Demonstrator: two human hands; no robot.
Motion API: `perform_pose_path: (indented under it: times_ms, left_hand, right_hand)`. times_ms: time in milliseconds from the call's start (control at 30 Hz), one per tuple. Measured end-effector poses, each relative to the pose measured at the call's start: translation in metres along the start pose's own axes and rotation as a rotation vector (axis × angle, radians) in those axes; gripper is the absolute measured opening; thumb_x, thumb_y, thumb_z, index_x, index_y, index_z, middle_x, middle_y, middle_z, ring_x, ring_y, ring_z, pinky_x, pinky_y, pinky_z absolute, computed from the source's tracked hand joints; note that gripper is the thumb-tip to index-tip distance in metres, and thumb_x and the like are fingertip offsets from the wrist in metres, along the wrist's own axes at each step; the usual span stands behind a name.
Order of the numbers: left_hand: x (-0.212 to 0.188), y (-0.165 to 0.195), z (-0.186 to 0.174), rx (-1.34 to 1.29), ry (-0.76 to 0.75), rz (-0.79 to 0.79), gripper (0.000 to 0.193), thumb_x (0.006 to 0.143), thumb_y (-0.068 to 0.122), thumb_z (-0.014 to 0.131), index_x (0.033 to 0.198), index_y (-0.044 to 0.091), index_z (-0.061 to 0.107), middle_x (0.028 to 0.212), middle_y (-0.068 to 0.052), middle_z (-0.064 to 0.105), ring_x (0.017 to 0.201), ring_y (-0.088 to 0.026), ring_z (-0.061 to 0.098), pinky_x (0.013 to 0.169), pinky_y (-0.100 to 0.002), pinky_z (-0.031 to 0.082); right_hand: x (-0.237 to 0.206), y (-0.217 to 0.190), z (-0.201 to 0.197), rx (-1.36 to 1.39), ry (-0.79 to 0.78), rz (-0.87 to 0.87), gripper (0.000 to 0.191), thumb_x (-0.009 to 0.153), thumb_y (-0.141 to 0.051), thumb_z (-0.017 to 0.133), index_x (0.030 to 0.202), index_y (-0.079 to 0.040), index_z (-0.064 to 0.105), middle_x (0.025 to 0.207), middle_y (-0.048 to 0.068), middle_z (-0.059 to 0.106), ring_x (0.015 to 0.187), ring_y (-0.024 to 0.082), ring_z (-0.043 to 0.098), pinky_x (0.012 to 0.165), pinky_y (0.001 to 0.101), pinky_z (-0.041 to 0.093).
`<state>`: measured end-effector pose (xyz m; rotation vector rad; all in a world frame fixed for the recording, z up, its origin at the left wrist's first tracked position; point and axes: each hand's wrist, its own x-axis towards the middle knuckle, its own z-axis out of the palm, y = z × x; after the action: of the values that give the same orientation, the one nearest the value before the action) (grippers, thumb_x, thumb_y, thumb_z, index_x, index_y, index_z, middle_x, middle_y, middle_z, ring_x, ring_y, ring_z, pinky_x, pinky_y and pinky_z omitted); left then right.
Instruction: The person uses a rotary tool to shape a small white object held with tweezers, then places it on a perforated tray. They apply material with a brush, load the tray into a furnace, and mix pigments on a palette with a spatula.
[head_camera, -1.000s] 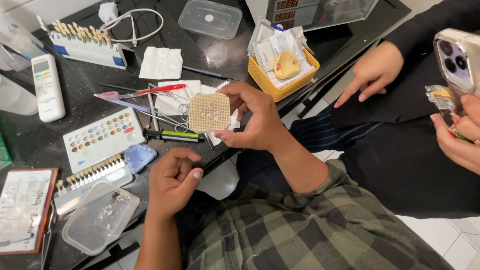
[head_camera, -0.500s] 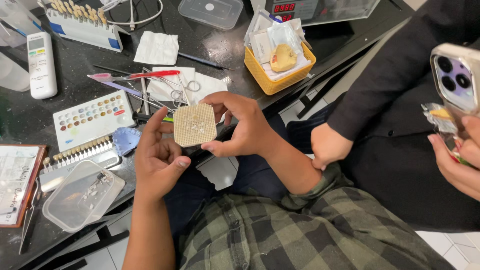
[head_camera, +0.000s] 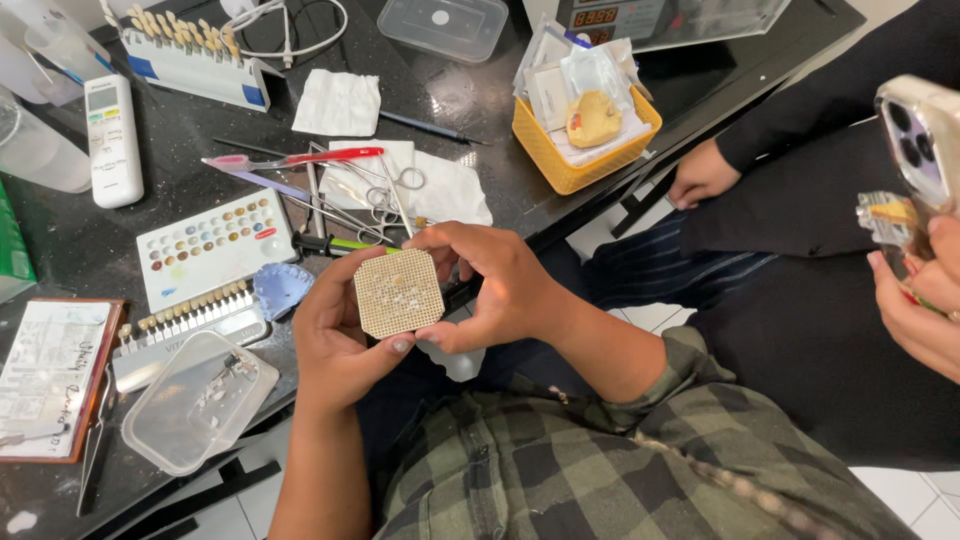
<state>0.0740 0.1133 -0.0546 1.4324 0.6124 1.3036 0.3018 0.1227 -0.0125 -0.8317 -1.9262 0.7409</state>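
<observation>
Both hands, left hand (head_camera: 335, 335) and right hand (head_camera: 495, 285), fingers clamped on a perforated beige tray (head_camera: 398, 292), apparently bearing small pieces, above the cluttered worktop (head_camera: 80, 250).

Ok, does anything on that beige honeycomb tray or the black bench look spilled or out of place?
Nothing looks spilled or damaged. Both hands, left and right, hold the beige honeycomb tray level; small pale bits sit on it. Metal instruments lie crisscrossed on white tissue on the black bench.

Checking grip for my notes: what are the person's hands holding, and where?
Both hands hold a tan square perforated tray by its edges: left hand at its left side, right hand at its right.
</observation>
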Motion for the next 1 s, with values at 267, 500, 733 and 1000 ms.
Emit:
perform_pose_path:
  times_ms: [267, 500, 733, 1000]
  left_hand:
    - [-0.003, 0.000, 0.005, -0.099, 0.100, -0.037, 0.081, 0.078, 0.020, 0.090, 0.145, -0.004, 0.051, 0.129, -0.012, 0.066, 0.116, -0.018, 0.068, 0.100, -0.032, 0.056]
    - [-0.005, -0.003, 0.006, -0.096, 0.109, 0.008, 0.080, 0.080, 0.021, 0.090, 0.146, -0.006, 0.053, 0.129, -0.012, 0.067, 0.117, -0.019, 0.068, 0.101, -0.032, 0.057]
    - [-0.004, -0.001, 0.008, -0.109, 0.104, -0.028, 0.081, 0.079, 0.021, 0.090, 0.145, -0.006, 0.052, 0.128, -0.013, 0.067, 0.115, -0.019, 0.069, 0.099, -0.032, 0.057]
    - [-0.004, 0.001, 0.010, -0.106, 0.100, -0.020, 0.080, 0.079, 0.022, 0.090, 0.144, -0.006, 0.053, 0.129, -0.014, 0.067, 0.116, -0.020, 0.069, 0.101, -0.033, 0.057]
  right_hand:
    - [0.000, -0.005, -0.029, -0.151, -0.051, 0.014, 0.088, 0.067, -0.043, 0.093, 0.140, -0.007, 0.059, 0.107, 0.005, 0.071, 0.077, 0.011, 0.062, 0.068, 0.0242, 0.052]
    - [0.004, 0.049, -0.102, -0.664, 0.634, 0.171, 0.017, 0.095, -0.011, 0.080, 0.111, -0.005, 0.075, 0.104, 0.004, 0.072, 0.088, 0.014, 0.073, 0.069, 0.0260, 0.054]
    - [-0.007, 0.087, -0.135, -0.949, 0.692, 0.460, 0.025, 0.079, -0.024, 0.086, 0.095, -0.007, 0.078, 0.092, 0.007, 0.066, 0.081, 0.022, 0.067, 0.069, 0.0376, 0.054]
    - [-0.004, 0.096, -0.134, -0.907, 0.741, 0.490, 0.018, 0.080, -0.022, 0.084, 0.088, -0.007, 0.078, 0.089, 0.005, 0.067, 0.077, 0.022, 0.068, 0.068, 0.0365, 0.054]
